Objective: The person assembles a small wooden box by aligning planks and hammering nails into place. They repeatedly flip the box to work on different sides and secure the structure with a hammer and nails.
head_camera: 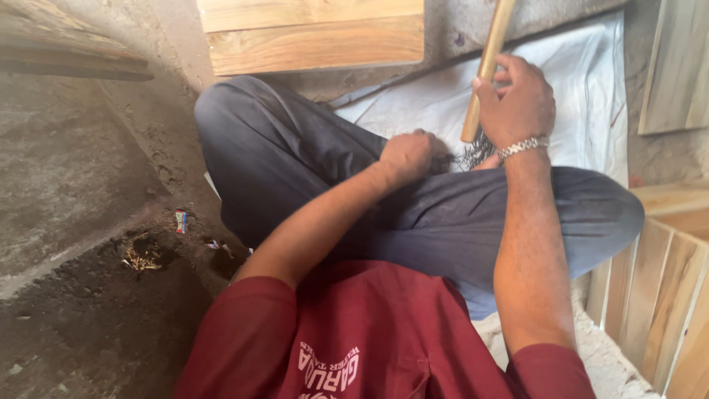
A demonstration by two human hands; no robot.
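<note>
My right hand [521,100], with a metal bracelet on the wrist, grips a light wooden stick [487,55] that rises toward the top of the view. My left hand [405,157] is closed over a tuft of dark fibres [476,153] at the stick's lower end, resting on my crossed legs in grey trousers [295,155]. A white sack sheet [576,89] lies under the legs. How the fibres join the stick is hidden by the hands.
Pale wooden boards [310,33] lean at the top, more planks [676,66] at the upper right, and a slatted wooden panel [657,288] at the lower right. Bare concrete and dirt floor [74,222] spreads to the left, with a small litter-filled hollow [144,255].
</note>
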